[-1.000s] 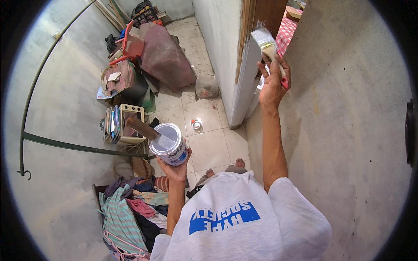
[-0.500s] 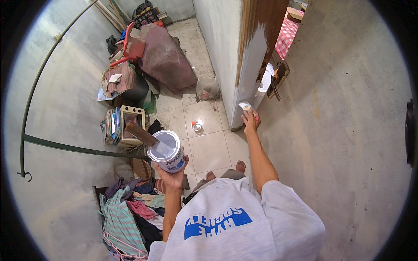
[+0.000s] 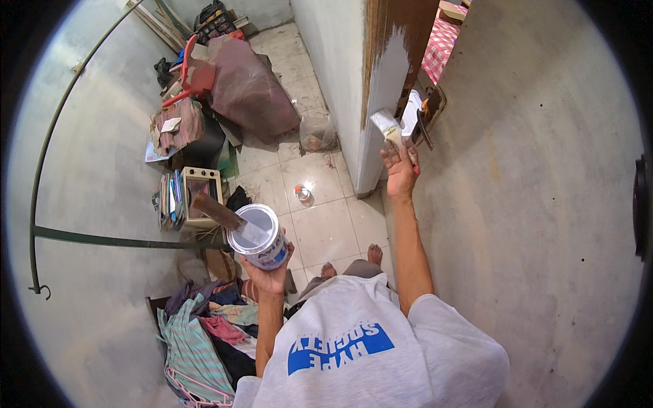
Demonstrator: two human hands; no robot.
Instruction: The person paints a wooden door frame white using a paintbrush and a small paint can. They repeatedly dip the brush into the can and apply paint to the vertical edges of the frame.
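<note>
My left hand (image 3: 271, 273) is closed around the lower side of a round paint can (image 3: 273, 257), holding it up in front of me. A flat wooden stick (image 3: 216, 210), its lower end coated in pale paint, leans out over the can's rim. In my right hand (image 3: 402, 175) is a paintbrush (image 3: 389, 128), gripped at the handle with its whitish bristles pointing up. The bristles are at the door frame (image 3: 381, 95), whose lower stretch is pale and upper stretch bare brown wood. Whether they touch it I cannot tell.
A door lever (image 3: 424, 129) sits close right of the brush. Left stand a toaster oven (image 3: 202, 194), books, a red chair (image 3: 197, 75) and a covered bulky object (image 3: 248, 88). A small jar (image 3: 303, 193) is on the tiled floor. Clothes (image 3: 197, 340) lie lower left; a green metal bar (image 3: 129, 239) juts out.
My right hand has moved up along the door frame with the paintbrush, and more of the brush now shows. My left hand still holds the paint can in nearly the same place.
</note>
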